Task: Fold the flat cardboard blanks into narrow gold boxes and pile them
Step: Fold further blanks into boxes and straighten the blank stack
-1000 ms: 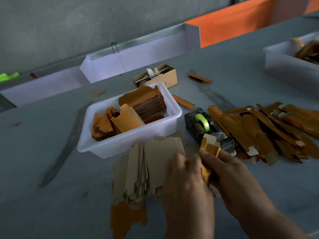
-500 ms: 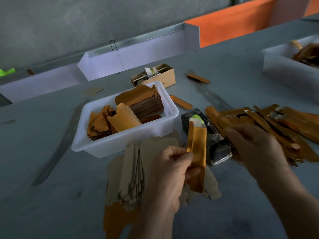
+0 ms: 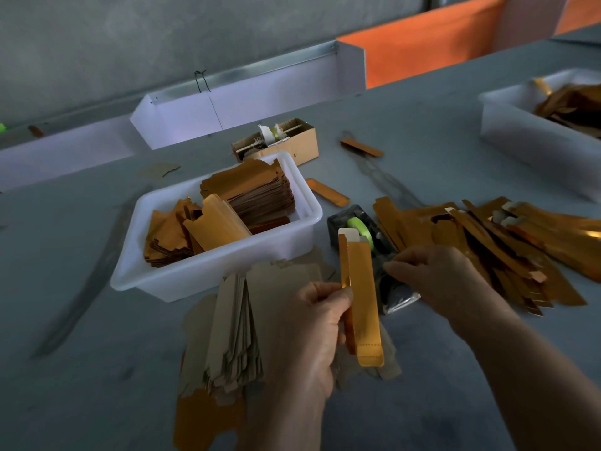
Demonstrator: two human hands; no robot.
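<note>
Gold box (image 3: 361, 297) stands upright in my left hand (image 3: 317, 333), pinched at its side, above the flat blanks (image 3: 227, 333). My right hand (image 3: 435, 281) reaches to the tape holder (image 3: 367, 236); I cannot tell if it grips anything. Folded boxes (image 3: 494, 249) lie piled to the right, a white tub (image 3: 208, 268) to the left.

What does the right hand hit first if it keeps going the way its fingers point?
The right hand points left, fingertips over the black tape dispenser. Straight on, it would probably meet the folded gold box that the left hand holds upright. Depth is unclear, so it might pass behind the box.
</note>
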